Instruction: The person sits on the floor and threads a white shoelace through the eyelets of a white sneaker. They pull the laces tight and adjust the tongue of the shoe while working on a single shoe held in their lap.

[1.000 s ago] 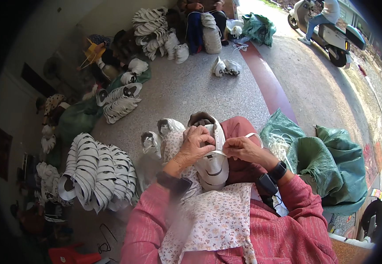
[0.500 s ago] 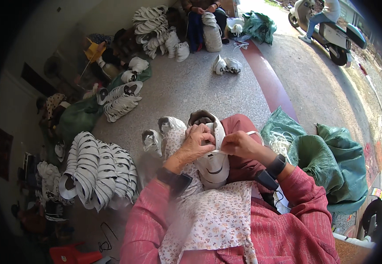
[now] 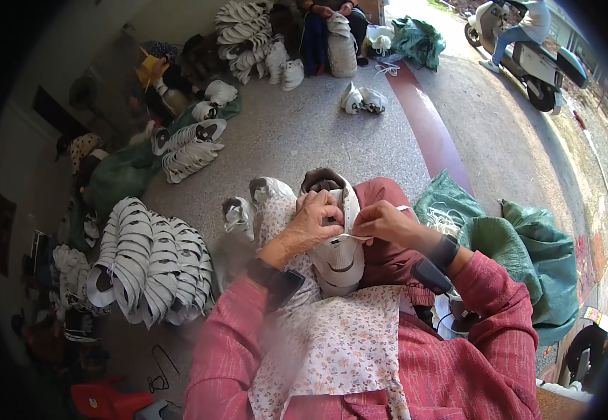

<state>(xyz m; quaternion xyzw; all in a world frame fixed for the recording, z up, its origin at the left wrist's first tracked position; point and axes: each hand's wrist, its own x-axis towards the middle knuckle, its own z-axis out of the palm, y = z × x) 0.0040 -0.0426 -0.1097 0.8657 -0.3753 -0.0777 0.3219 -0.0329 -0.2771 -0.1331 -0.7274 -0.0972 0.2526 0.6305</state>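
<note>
One white shoe (image 3: 333,257) — left fingers (image 3: 326,208) touching, right fingers (image 3: 368,225) pinching lace (image 3: 350,236).

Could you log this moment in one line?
left hand: on upper | right hand: pinching lace | left side: stacked uppers | right side: green sack

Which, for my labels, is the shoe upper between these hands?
The white upper beyond the floral apron: left hand on it, right hand holding lace. Neither touches the two uppers to its left.
</note>
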